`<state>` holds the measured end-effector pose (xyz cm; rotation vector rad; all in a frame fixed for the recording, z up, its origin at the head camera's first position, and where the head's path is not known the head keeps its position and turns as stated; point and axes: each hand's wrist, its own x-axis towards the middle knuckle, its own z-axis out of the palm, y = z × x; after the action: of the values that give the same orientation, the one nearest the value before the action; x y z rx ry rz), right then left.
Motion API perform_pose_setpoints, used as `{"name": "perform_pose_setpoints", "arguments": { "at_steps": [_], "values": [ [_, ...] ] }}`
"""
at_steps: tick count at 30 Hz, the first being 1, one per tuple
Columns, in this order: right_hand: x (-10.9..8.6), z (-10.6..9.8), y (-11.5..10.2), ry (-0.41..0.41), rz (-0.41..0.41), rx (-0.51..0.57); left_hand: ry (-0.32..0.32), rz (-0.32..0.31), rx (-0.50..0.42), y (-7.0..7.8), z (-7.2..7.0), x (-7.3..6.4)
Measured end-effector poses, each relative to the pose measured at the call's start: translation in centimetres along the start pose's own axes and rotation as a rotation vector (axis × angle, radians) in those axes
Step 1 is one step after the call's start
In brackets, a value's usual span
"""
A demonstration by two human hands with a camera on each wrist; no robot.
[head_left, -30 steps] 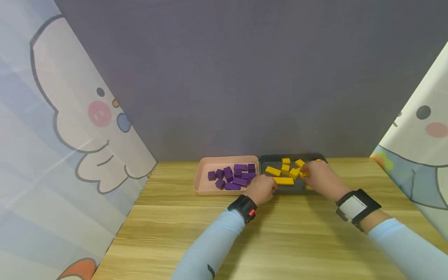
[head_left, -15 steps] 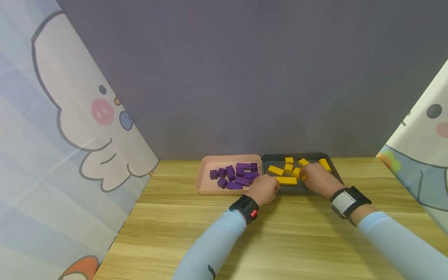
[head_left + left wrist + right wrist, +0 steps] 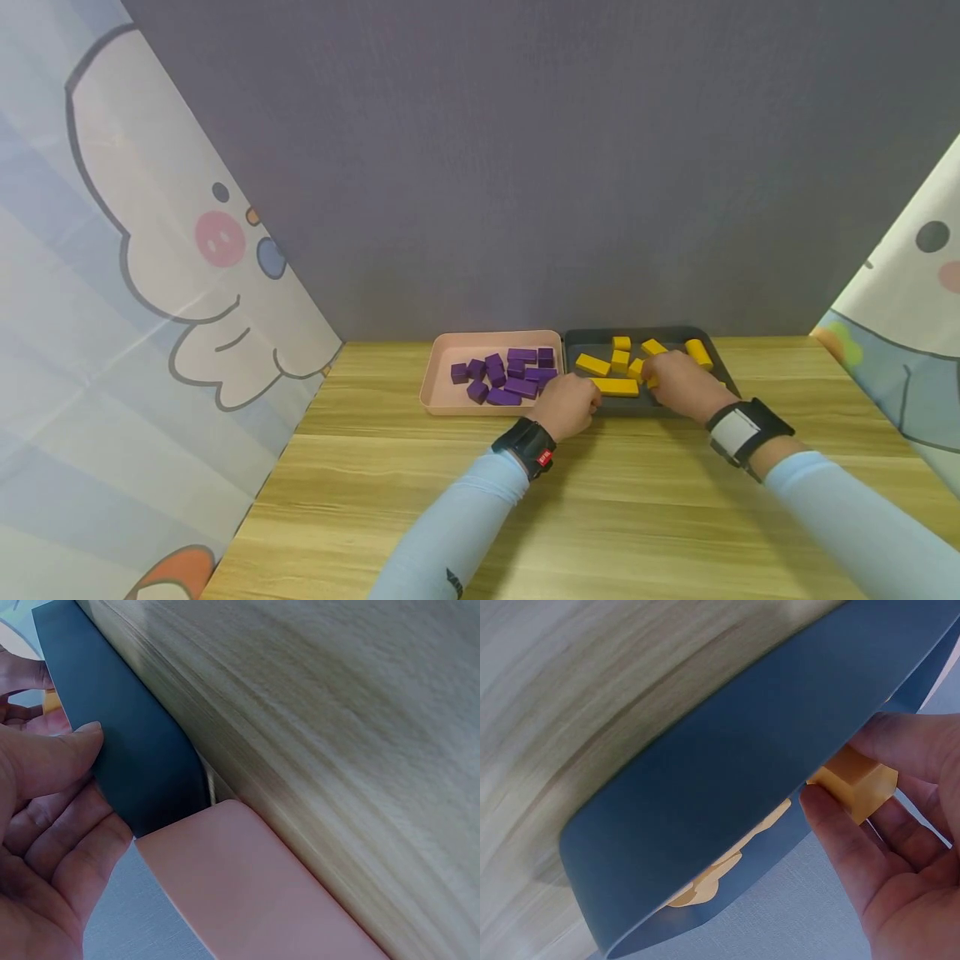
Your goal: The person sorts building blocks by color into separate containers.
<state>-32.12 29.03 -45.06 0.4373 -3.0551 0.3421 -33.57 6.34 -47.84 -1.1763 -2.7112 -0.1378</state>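
Observation:
My left hand (image 3: 564,406) holds the near wall of the dark grey tray (image 3: 628,407) at its left corner. In the left wrist view, the thumb lies on the tray's outer wall (image 3: 124,742) and the other fingers are behind it. My right hand (image 3: 684,385) is over the right half of that tray. The right wrist view shows it pinching a yellow block (image 3: 866,784) with flat facets, just beyond the near wall. Around the hands lie several yellow blocks, including a long bar (image 3: 616,387) and a cylinder (image 3: 698,354). Part of the tray's right side is hidden beneath my right hand.
Touching the dark tray on its left is a pink tray (image 3: 432,392), which contains several purple blocks (image 3: 504,397). Both stand on a wood-grain table (image 3: 390,475), close to a grey back panel (image 3: 480,183). Printed cartoon sheets (image 3: 195,350) flank the table.
My right hand has shifted slightly left and nearer within the dark tray, uncovering the yellow cylinder at back right. My left hand keeps its place on the tray. The head view has turned slightly.

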Motion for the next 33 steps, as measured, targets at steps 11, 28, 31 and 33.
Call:
{"name": "perform_pose_setpoints", "arguments": {
  "at_steps": [11,28,31,33],
  "values": [
    [-0.4,0.0,-0.2,-0.017,0.023,0.003,-0.010,-0.001,-0.001,0.2,0.0,-0.1],
    [-1.6,0.7,-0.7,0.054,0.040,0.054,-0.057,-0.055,-0.120,-0.7,-0.1,0.6],
    [-1.9,0.4,-1.0,0.062,0.042,0.070,-0.057,-0.092,-0.217,-1.2,-0.2,0.9],
    [-2.2,0.0,-1.1,0.071,0.049,0.077,-0.043,-0.104,-0.264,-1.5,-0.2,0.8]
  ]
}}
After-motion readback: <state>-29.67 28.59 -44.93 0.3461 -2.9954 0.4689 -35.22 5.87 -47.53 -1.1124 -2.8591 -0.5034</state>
